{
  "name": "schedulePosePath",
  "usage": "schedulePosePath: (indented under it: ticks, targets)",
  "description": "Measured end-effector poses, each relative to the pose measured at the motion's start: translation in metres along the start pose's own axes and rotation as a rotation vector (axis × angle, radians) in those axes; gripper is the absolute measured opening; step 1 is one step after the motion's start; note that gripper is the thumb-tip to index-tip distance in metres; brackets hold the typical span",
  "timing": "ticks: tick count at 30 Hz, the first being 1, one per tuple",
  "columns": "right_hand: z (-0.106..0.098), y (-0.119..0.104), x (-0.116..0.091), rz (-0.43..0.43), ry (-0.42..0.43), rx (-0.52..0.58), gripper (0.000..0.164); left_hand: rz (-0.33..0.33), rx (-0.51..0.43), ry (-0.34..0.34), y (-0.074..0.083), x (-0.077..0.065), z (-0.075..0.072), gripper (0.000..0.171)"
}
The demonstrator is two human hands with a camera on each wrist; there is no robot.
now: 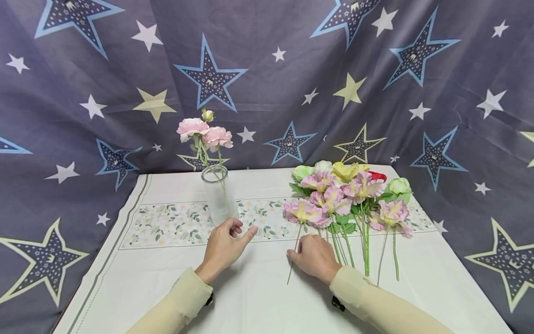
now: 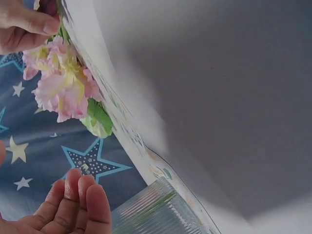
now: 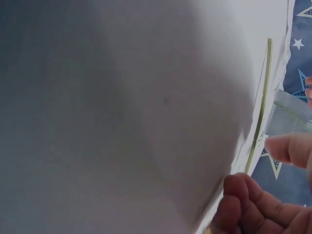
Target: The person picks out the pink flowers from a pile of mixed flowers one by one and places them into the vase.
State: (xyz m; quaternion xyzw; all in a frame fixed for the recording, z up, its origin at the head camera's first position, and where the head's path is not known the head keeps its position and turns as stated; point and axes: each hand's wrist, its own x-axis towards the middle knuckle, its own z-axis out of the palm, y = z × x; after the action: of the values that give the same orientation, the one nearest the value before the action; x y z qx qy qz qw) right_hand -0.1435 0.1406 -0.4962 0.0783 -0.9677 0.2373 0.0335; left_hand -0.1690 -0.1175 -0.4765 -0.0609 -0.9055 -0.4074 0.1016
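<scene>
A clear ribbed glass vase [image 1: 220,197] stands left of centre, holding two pink flowers [image 1: 204,132] and a small bud [image 1: 207,115]. My left hand [image 1: 225,246] is just in front of its base, thumb spread from loosely bent fingers, with nothing in it. In the left wrist view, those fingers [image 2: 70,207] come beside the vase [image 2: 156,214]. At the near side of the flower pile, my right hand [image 1: 314,257] is beside the thin green stem [image 1: 297,239] of a pink-purple flower [image 1: 306,212]. The right wrist view shows this stem [image 3: 263,97] past a gap between thumb and bent fingers.
Several artificial flowers lie heaped at the right: pink-purple [image 1: 390,213], yellow [image 1: 349,171], red [image 1: 377,176] and pale green [image 1: 399,185], stems toward me. A white cloth [image 1: 258,297] with a floral band [image 1: 171,225] covers the table. A star-patterned curtain [image 1: 258,46] hangs behind.
</scene>
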Motion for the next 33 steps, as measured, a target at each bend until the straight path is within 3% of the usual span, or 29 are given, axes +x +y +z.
schedulePosePath:
  ticks: [10,17,33]
  targets:
    - [0.003,-0.002,0.002,-0.042,-0.001,-0.01,0.035,0.006,-0.008,0.003,0.0,0.0,0.0,0.048]
    - [0.003,-0.001,0.001,-0.011,0.004,0.035,0.036,0.016,-0.021,0.011,0.001,0.0,-0.001,0.044]
    - [-0.016,-0.009,0.005,-0.025,0.171,0.257,0.019,0.007,-0.024,0.001,0.005,-0.002,0.002,0.045]
